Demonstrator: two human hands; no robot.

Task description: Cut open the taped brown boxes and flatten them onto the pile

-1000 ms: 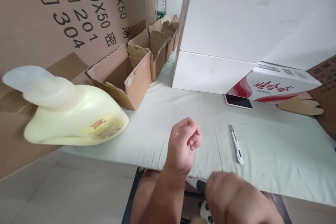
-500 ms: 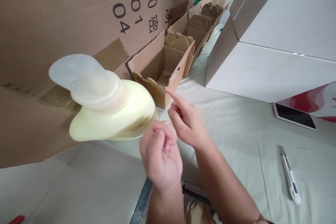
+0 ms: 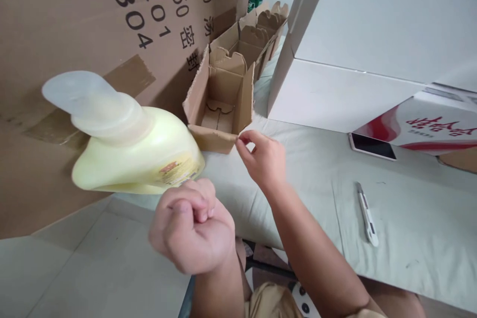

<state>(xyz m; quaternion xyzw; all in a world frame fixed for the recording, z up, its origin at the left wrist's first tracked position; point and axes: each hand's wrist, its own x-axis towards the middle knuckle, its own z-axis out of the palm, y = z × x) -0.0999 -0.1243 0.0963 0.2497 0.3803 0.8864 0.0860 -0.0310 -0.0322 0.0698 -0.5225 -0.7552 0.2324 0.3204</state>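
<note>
Head view: the right hand (image 3: 266, 159), pointing moments ago, now pinches an open brown cardboard box (image 3: 212, 139) on pale-green cloth (image 3: 309, 184), apparently securing it; the left hand (image 3: 196, 228) is fisted.

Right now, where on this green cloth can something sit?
One patch of cloth lies between your right forearm and the utility knife; another, nearly bare, right of the knife and nearer you than the smartphone. Crowded: the left side, where the open cardboard box, yellow bottle, right hand and left hand cluster.

The right hand (image 3: 264, 159) hides a corner of the nearest open box (image 3: 213, 137)
</note>
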